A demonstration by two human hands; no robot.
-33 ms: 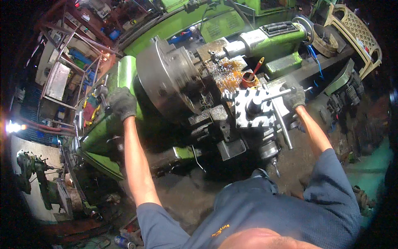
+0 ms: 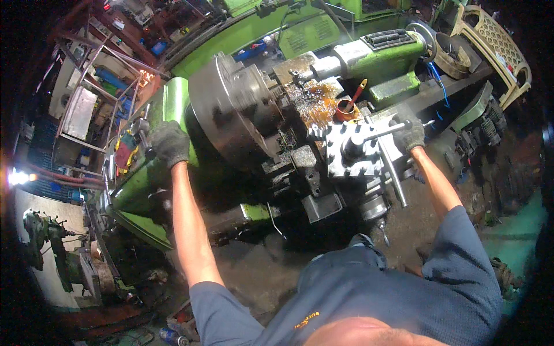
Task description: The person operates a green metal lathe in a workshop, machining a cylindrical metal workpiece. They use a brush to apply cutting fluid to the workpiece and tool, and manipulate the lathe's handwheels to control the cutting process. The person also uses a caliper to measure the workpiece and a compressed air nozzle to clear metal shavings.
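Observation:
Both my hands wear dark grey gloves at a green metal lathe. On the left, my left hand [image 2: 169, 144] rests on the green headstock [image 2: 180, 95], close to a lever [image 2: 143, 138]; its fingers are mostly hidden. The large grey chuck [image 2: 222, 109] beside it looks smeared, as if turning. My right hand [image 2: 408, 132] is closed just right of the square tool post [image 2: 353, 153]. The tool post's long lever [image 2: 381, 134] crosses over this hand, and what the fingers wrap around is hidden. A second bar [image 2: 393, 176] slants down from the tool post.
Behind the tool post stands a reddish cup [image 2: 345, 114] with a red-handled brush [image 2: 358, 94], next to an oily, chip-strewn plate [image 2: 317, 98]. The green tailstock [image 2: 392, 57] lies further back. A beige plastic chair [image 2: 496, 52] stands far right, and a metal rack [image 2: 81, 112] far left.
The chuck's blurred face looks different, consistent with turning. Both hands stay in practically the same places.

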